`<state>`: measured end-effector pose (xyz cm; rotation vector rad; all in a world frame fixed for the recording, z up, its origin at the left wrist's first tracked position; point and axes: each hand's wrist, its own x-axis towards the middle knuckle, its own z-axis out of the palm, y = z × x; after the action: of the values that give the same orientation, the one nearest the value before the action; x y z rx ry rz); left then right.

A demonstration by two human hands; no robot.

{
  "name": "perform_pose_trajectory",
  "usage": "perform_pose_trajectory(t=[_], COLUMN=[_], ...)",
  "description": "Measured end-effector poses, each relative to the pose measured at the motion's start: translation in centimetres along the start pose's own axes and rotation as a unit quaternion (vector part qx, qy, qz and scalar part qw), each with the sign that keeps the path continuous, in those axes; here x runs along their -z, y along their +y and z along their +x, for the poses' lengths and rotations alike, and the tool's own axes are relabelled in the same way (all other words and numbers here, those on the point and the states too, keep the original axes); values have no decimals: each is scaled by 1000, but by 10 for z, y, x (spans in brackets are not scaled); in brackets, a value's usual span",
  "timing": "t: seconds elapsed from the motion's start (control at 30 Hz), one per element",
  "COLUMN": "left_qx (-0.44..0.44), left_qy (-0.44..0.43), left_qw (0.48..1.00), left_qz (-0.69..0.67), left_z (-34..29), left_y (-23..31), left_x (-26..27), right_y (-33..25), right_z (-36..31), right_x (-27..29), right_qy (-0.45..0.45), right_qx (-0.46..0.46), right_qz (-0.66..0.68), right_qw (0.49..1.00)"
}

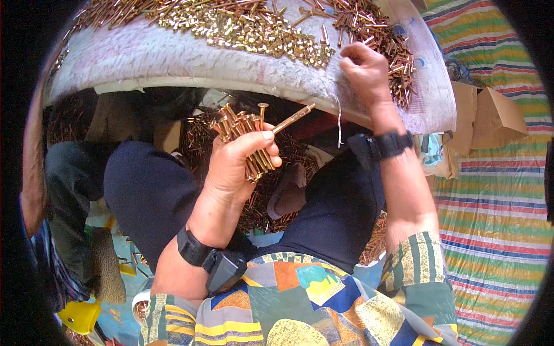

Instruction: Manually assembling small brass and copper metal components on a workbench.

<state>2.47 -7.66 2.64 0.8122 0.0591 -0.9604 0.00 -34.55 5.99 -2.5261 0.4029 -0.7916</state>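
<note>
My left hand (222, 164) is closed around a bunch of brass-coloured flat-headed bolts (235, 124), held upright over my lap. Between its thumb and fingers one longer piece (294, 117) pokes out to the upper right, apart from the bunch. My right hand (369, 74) hovers at the near edge of a cloth-covered table (167, 63), beside a heap of copper-coloured bolts or tubes (401, 75). Its fingers are curled in a pinch; whatever they hold is hidden. Left of it lies a spread of small gold nut-like pieces (254, 43).
More long metal pieces (127, 12) line the table's far side. Below, between my knees, loose metal pieces (199, 138) are heaped. A cardboard box (490, 118) stands right, on a striped sheet (496, 230). Another person's leg (72, 184) is at left. White string (339, 124) hangs from the table edge.
</note>
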Motion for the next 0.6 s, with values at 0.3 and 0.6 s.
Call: perform_pose_trajectory(t=[0.3,0.6], left_qx=[0,1], left_qy=[-8,-28], left_qw=[1000,999], left_qz=[15,17], left_z=[-3,-6], left_y=[-2,0], left_x=[0,-2], right_y=[-88,-91], right_z=[-69,-73], right_x=[28,24], right_qy=[-155,-157], right_qx=[-80,-55], right_qz=[342,331], right_qw=[924,929])
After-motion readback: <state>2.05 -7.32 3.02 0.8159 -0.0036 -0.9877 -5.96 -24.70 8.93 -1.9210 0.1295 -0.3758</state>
